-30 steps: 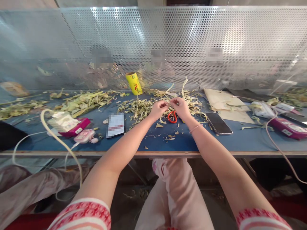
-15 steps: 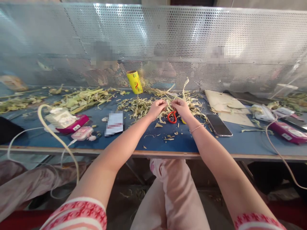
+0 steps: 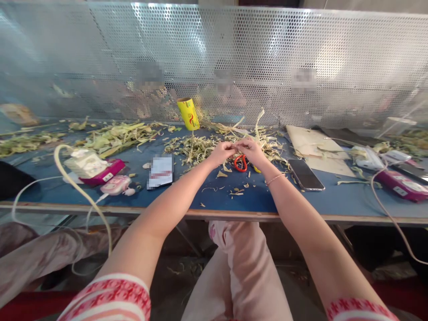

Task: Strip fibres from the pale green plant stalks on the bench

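My left hand (image 3: 222,153) and my right hand (image 3: 250,150) meet fingertip to fingertip above the blue table (image 3: 220,198). Both have their fingers pinched together; whatever lies between them is too small or hidden to make out. Under and behind them spreads a heap of pale, dry, curled plant strips (image 3: 190,149). A red looped handle (image 3: 245,166), seemingly of scissors, lies just below my right hand, with a bit of yellow beside it. Small scraps (image 3: 236,192) are scattered nearer the table's front edge.
Behind the heap a yellow tube (image 3: 188,114) stands tilted before a perforated metal screen (image 3: 214,49). To the right lie a dark phone (image 3: 306,174) and cardboard (image 3: 314,147). Leftward are another phone (image 3: 161,171), a pink power bank (image 3: 117,184), a corded magenta-and-white device (image 3: 90,167) and more leaves (image 3: 123,136).
My two hands have come together, closing the small gap between their fingertips. My left hand moved slightly right and my right hand slightly left. The things on the table lie as before.
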`<state>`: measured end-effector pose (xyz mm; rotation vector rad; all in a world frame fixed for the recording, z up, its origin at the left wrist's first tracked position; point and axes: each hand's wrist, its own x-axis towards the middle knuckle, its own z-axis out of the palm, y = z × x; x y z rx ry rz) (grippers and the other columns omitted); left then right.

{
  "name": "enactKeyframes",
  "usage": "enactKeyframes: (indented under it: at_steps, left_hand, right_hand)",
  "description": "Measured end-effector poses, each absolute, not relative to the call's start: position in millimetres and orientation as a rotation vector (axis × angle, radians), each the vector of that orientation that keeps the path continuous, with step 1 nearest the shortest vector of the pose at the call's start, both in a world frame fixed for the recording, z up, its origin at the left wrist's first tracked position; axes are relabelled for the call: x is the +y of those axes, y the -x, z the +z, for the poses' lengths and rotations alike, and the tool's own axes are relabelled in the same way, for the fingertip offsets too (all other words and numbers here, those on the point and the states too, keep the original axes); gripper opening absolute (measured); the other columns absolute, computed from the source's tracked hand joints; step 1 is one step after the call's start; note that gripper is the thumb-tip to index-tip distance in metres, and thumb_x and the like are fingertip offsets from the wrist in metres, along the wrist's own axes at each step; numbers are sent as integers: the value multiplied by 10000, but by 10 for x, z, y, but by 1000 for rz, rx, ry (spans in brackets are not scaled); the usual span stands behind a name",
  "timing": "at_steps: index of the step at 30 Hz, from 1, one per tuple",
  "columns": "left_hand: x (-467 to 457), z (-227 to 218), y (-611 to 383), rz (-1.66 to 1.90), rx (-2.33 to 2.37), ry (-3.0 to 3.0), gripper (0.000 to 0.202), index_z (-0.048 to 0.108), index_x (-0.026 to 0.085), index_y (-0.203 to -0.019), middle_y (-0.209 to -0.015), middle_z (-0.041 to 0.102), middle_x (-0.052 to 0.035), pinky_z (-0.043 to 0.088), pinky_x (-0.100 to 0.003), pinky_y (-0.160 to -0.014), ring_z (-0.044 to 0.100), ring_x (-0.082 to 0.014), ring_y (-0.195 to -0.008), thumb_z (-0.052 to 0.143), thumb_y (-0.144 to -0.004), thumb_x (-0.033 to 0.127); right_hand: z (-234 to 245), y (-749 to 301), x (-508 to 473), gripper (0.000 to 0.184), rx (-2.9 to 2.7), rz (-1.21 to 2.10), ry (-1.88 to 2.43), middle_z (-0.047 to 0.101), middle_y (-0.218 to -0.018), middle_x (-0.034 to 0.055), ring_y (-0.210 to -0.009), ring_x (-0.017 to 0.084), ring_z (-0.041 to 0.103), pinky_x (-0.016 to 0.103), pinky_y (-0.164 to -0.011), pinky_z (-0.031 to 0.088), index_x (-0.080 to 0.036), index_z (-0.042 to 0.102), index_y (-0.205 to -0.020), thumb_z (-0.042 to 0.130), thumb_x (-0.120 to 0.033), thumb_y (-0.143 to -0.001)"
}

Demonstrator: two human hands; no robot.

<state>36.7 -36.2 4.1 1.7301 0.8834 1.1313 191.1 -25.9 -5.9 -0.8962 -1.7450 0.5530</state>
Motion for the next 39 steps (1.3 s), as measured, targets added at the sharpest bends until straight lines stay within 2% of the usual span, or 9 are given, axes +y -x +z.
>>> enactKeyframes:
  at_steps: [3,6,14,18,23,32,39]
  left_hand:
    - [-345,12,-373,1143,887,-1738,100,568,137,-628,-524,493,42,381,-229,-558,447,-74,-515,624,-676,204]
    - [-279,-63,-374,1198,834,-1695,140,573,141,-650,-548,513,36,401,-232,-573,484,-81,-533,661,-679,245]
    - [-218,-132,-359,1275,877,-1745,312,536,168,-695,-546,494,43,409,-235,-561,511,-91,-521,611,-799,453]
    - [-245,-101,-372,1315,965,-1838,281,520,179,-721,-532,512,43,403,-237,-564,523,-103,-519,572,-841,429]
    - [-291,-51,-386,1369,1057,-1796,239,452,203,-692,-487,471,53,373,-243,-557,485,-107,-477,481,-902,315]
    - [-298,-21,-364,1377,1132,-1874,220,424,211,-690,-487,455,52,339,-249,-557,444,-108,-469,437,-909,230]
    - [-353,-11,-371,1379,1068,-2033,186,429,211,-718,-509,441,56,345,-250,-599,455,-113,-509,440,-901,241]
  right_hand:
    - [-78,-1909,-238,137,-1741,677,860,689,-871,47,-867,180,606,349,-841,486,-200,734,-808,618,-259,-764]
    - [-80,-1903,-231,146,-1687,738,868,682,-790,33,-759,162,604,324,-750,492,-194,720,-811,633,-288,-742]
    - [-53,-1874,-250,156,-1584,744,952,559,-612,-28,-584,105,502,274,-621,427,-171,606,-699,691,-280,-627]
    - [-29,-1863,-295,237,-1580,699,1012,530,-595,-35,-555,94,463,264,-579,389,-167,591,-693,720,-356,-627]
    - [-31,-1877,-291,272,-1561,721,1037,551,-582,-34,-550,90,453,257,-568,392,-164,638,-685,730,-411,-619]
    - [-48,-1828,-304,101,-1396,1002,1091,614,-631,-17,-592,99,562,221,-542,448,-171,609,-711,671,-249,-696]
    - [-36,-1802,-323,191,-1260,1212,1136,618,-625,18,-575,104,579,221,-530,470,-166,564,-655,659,-295,-760]
